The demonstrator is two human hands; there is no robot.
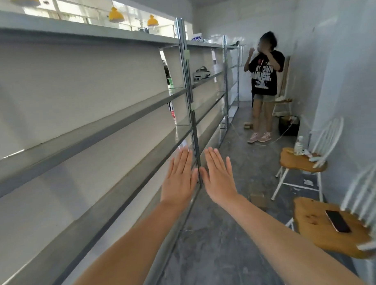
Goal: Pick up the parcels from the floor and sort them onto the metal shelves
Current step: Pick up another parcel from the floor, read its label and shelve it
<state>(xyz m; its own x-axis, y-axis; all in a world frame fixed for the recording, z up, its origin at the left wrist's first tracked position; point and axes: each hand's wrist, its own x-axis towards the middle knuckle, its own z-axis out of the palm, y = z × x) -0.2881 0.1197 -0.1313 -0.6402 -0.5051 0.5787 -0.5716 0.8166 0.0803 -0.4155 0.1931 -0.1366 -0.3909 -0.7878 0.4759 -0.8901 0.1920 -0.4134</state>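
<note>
The person is holding the left hand [180,181] and right hand [219,177] out flat, each grip spread and empty; a small parcel [258,198] is lying on the floor [218,237] beside bare metal shelves [97,132], probably readying to start.

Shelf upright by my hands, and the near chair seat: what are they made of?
Upright post: looks like bare galvanised steel, shiny grey with a row of punched slots. Near chair seat: appears to be varnished wood, amber with visible grain and dark knots; its back spindles look white-painted.

The walls [253,16] are white and the floor [218,237] is grey. Two white chairs [327,141] (with wooden seats) stand on the right. Yellow lamps [116,15] hang up high.
</note>
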